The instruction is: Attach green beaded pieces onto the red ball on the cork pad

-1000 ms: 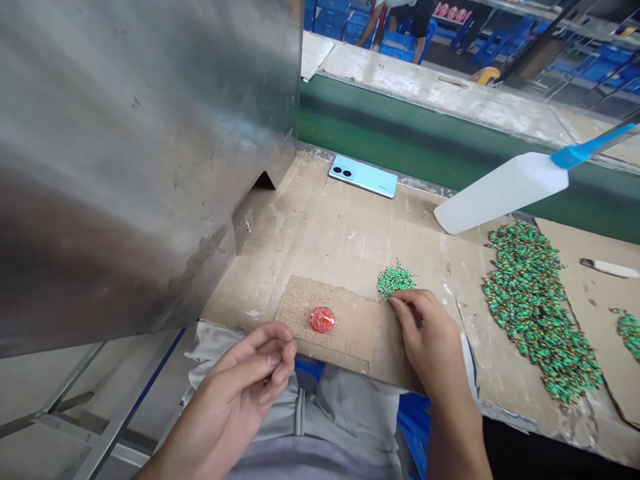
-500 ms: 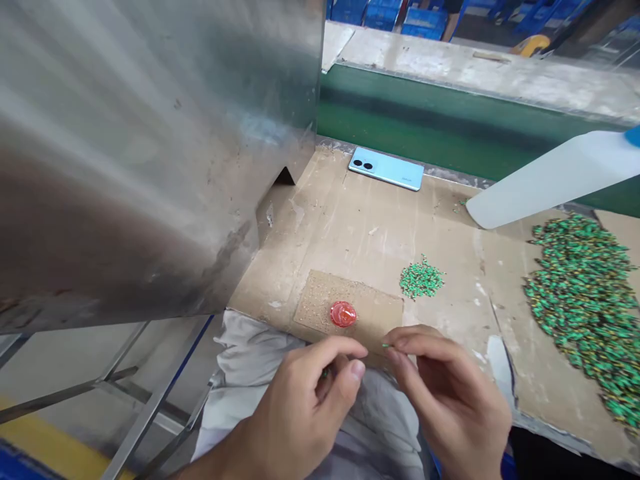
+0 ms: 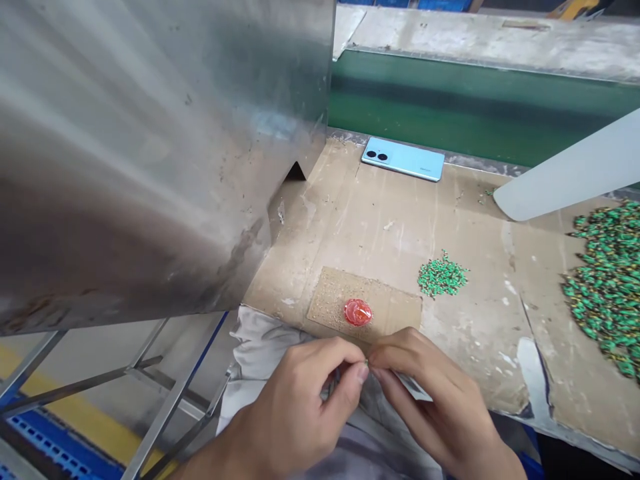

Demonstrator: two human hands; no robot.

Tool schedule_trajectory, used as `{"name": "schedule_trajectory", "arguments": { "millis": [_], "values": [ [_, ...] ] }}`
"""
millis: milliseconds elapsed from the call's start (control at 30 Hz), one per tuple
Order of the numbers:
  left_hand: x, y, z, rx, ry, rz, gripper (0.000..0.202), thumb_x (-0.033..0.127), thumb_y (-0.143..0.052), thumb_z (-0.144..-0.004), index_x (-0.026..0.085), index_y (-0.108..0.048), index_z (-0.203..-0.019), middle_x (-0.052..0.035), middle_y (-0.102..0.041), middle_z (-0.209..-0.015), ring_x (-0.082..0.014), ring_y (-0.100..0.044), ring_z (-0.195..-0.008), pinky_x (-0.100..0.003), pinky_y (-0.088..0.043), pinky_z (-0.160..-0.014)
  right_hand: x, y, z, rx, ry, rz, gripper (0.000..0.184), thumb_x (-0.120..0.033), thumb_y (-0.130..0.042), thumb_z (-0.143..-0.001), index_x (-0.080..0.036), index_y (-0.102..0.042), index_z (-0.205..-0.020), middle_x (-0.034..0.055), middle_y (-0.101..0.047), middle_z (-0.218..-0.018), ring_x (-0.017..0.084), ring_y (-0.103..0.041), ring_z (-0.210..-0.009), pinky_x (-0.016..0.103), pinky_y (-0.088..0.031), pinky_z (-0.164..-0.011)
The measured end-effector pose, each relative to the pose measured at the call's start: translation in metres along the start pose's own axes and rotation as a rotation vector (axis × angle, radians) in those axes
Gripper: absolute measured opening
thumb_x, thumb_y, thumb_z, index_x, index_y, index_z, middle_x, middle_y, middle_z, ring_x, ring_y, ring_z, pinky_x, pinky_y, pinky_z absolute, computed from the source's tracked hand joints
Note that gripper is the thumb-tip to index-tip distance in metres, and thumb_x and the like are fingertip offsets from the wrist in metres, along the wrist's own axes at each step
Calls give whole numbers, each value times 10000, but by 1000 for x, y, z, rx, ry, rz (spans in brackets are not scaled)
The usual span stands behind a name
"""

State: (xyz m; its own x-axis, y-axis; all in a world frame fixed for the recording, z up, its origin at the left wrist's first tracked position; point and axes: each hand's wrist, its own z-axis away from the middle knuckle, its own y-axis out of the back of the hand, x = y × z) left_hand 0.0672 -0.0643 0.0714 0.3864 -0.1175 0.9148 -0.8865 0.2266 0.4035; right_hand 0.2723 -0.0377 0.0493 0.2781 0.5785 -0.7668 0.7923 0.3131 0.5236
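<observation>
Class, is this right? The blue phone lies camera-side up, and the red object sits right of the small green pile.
Not quite: the head view shows the red object left of the small green pile. The blue phone does lie camera-side up.

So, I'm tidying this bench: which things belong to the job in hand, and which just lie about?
Likely job:
tiny green piece at the fingertips
small green pile
round red item
larger green pile

Probably lying about:
blue phone

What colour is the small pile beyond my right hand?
The small pile is mostly green, best seen in the head view.
</observation>
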Motion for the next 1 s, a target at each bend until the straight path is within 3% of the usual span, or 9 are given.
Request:
{"name": "schedule_trajectory", "arguments": {
  "millis": [167, 333, 567, 700, 800, 900, 1000],
  "values": [
    [-1, 6, 1, -93, 38, 51, 213, 171, -523, -1059, 165, -700, -941, -3, -691, -764, -134, -649, -716, -239, -464, -689, 4, 4, -4, -70, -4, -27, 183, -37, -566, -1030, -195, -613, -1109, 43, -694, -916, 160, -643, -797, 292, -555, -701],
    [-1, 12, -2, -182, 170, 152, 264, 269, -518, -1088, 189, -690, -906, 6, -648, -737, -148, -593, -697, -271, -422, -679, 4, 5, -10, -92, 14, -22, 187, -40, -569, -1004, -212, -607, -1068, 20, -671, -838, 155, -615, -716, 281, -520, -630],
    [-3, 13, -3, -231, 347, 367, 316, 351, -520, -1092, 185, -653, -858, 40, -495, -688, -130, -447, -636, -275, -347, -605, 5, 0, -11, -56, 71, 26, 223, -12, -604, -957, -222, -603, -1032, 0, -652, -777, 145, -578, -656, 272, -481, -590],
    [-10, 6, 2, -141, 404, 470, 216, 325, -557, -1085, 204, -723, -1018, 20, -567, -780, -139, -489, -715, -260, -362, -633, 9, -1, -13, 63, -78, 28, 160, -81, -603, -991, -238, -593, -959, -39, -602, -730, 108, -539, -586, 224, -431, -519],
    [-16, 3, 2, 52, 435, 803, 186, 134, -598, -965, 214, -751, -1036, 2, -607, -862, -133, -524, -791, -222, -419, -698, 16, -3, -10, 149, -268, 107, 137, -144, -618, -1022, -248, -605, -935, -50, -583, -735, 99, -511, -561, 213, -420, -501],
    [-18, 7, -2, 249, 479, 1081, 258, 19, -628, -820, 184, -776, -954, -14, -633, -884, -113, -555, -797, -184, -450, -690, 22, -6, -6, 140, -351, 131, 110, -185, -629, -1037, -251, -627, -948, -45, -592, -754, 107, -515, -576, 219, -422, -509],
    [-17, 12, -5, 329, 522, 1176, 246, 5, -694, -830, 164, -801, -986, -35, -680, -920, -117, -637, -825, -171, -506, -689, 25, -10, -4, 123, -360, 122, 96, -202, -618, -1045, -242, -644, -962, -32, -617, -778, 114, -522, -587, 235, -423, -522]
  ]
}}
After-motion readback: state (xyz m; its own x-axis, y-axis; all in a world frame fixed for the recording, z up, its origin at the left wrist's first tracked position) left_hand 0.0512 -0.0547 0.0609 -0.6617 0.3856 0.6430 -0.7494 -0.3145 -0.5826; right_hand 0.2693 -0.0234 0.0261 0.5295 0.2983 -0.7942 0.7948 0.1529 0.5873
